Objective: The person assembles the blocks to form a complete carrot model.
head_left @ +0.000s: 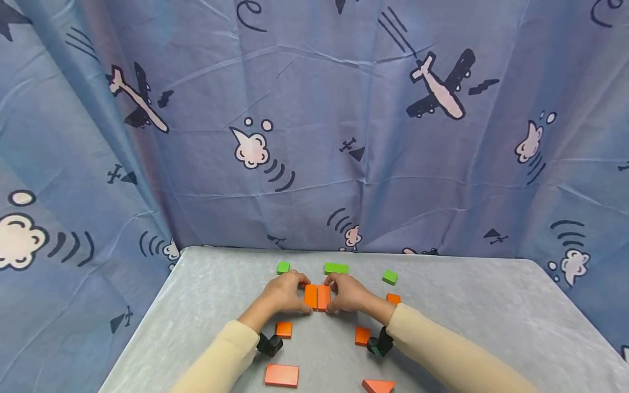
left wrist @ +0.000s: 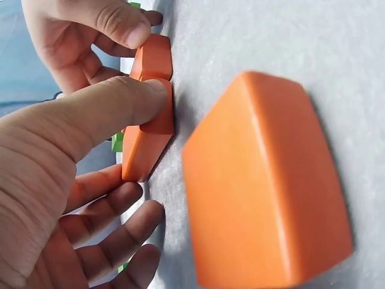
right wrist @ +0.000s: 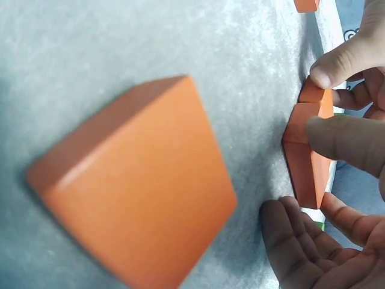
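Two orange rectangular blocks stand side by side on the table, long sides together with a thin seam between. My left hand [head_left: 284, 293] pinches the left orange block [head_left: 310, 297] between thumb and index finger at its ends; its other fingers spread loosely in the left wrist view. The right orange block [head_left: 324, 298] is pinched the same way by my right hand [head_left: 351, 293]. In the right wrist view, the right thumb presses the near end of that block [right wrist: 302, 171]. An orange square block [head_left: 284, 329] lies by the left wrist, another orange block [head_left: 362, 335] by the right wrist.
Beyond the hands lie a small green block [head_left: 283, 267], a green rectangular block [head_left: 336, 268] and another small green block [head_left: 390, 277]. A small orange block [head_left: 393, 298] is behind the right forearm. Nearer are an orange rectangle [head_left: 282, 375] and a triangular block [head_left: 379, 385]. A patterned curtain [head_left: 304, 109] hangs behind.
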### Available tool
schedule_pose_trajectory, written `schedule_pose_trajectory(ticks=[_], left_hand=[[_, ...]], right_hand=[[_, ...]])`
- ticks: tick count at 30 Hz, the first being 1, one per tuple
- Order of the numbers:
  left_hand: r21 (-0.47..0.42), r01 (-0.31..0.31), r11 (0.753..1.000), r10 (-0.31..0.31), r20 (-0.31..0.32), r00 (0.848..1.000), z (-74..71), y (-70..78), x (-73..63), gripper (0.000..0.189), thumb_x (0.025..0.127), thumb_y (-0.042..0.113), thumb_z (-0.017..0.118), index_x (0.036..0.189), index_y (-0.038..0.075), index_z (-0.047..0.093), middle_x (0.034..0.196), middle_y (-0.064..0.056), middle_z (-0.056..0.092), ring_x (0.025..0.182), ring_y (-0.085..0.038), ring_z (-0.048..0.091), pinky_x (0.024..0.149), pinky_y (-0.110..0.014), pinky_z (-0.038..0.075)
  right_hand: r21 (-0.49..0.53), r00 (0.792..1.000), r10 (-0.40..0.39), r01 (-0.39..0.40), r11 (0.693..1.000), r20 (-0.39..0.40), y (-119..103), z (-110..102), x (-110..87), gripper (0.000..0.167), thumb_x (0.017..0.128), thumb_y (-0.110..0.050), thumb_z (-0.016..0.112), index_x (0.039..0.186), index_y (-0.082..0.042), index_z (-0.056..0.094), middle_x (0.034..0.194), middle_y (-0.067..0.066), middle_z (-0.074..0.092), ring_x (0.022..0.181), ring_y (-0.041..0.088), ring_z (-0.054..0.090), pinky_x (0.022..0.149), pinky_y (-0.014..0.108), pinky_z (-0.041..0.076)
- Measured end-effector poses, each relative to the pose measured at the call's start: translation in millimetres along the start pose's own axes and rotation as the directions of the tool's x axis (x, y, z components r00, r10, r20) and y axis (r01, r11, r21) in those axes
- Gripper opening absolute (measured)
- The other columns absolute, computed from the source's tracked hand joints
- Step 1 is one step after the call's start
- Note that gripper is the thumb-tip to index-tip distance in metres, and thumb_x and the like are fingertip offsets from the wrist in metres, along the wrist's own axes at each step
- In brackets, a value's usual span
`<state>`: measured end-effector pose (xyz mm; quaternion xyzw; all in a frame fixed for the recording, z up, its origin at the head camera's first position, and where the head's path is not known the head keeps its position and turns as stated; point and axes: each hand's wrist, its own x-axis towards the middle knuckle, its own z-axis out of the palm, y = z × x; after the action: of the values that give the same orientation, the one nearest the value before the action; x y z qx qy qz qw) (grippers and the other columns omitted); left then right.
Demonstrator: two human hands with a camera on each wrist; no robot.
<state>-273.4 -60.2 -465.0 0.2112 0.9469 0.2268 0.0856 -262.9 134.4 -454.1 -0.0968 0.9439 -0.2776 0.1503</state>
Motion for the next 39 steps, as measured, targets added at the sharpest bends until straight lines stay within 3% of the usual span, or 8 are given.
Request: schedule_pose_trajectory(ticks=[7,15,23,30,39], left_hand=[[-0.015,0.020,1.000,-0.019,0.013,1.000,0.0,2.0,0.1,0.064,0.062,0.042,0.087,0.116,0.017,0.066,0.111,-0.001,0.063,0.099,-0.018,0.061,0.085,-0.039,0.051],[-0.121,0.046,0.992,-0.040,0.054,0.998,-5.8,0.2,-1.7,0.058,0.067,0.029,0.085,0.119,0.014,0.064,0.106,0.000,0.065,0.097,-0.017,0.060,0.088,-0.039,0.049],[-0.157,0.059,0.986,-0.048,0.075,0.996,-7.7,0.7,-3.3,0.053,0.069,0.024,0.085,0.117,0.014,0.064,0.106,0.000,0.066,0.098,-0.017,0.060,0.090,-0.039,0.048],[-0.159,0.062,0.985,-0.051,0.072,0.996,-7.4,1.2,-5.3,0.055,0.068,0.023,0.085,0.119,0.014,0.064,0.106,0.000,0.066,0.097,-0.017,0.060,0.090,-0.039,0.048],[-0.159,0.071,0.985,-0.060,0.072,0.996,-6.8,2.0,-5.5,0.055,0.068,0.023,0.085,0.119,0.014,0.064,0.105,0.000,0.065,0.095,-0.017,0.059,0.088,-0.039,0.048]], right_hand=[[0.006,1.000,0.006,-0.006,1.000,0.011,-2,-1,0.1,0.053,0.065,-0.015,0.088,0.110,-0.010,0.061,0.102,0.009,0.062,0.086,0.020,0.054,0.080,0.039,0.050],[0.022,1.000,-0.006,0.006,1.000,0.017,-2,-7,-6.9,0.056,0.067,-0.015,0.086,0.118,-0.011,0.061,0.105,0.009,0.063,0.090,0.021,0.057,0.083,0.041,0.050],[0.055,0.995,-0.093,0.094,0.994,-0.023,11,-27,-32.3,0.046,0.076,-0.019,0.080,0.117,-0.012,0.063,0.109,0.011,0.064,0.088,0.019,0.062,0.078,0.039,0.053],[0.045,0.980,-0.191,0.194,0.980,-0.054,33,-47,-60.7,0.040,0.080,-0.022,0.075,0.115,-0.008,0.064,0.112,0.014,0.065,0.095,0.030,0.063,0.079,0.042,0.054],[0.007,0.988,-0.119,0.121,0.993,-0.101,56,-60,-84.9,0.039,0.079,-0.023,0.076,0.114,-0.010,0.065,0.111,0.013,0.065,0.093,0.026,0.064,0.077,0.041,0.053]])
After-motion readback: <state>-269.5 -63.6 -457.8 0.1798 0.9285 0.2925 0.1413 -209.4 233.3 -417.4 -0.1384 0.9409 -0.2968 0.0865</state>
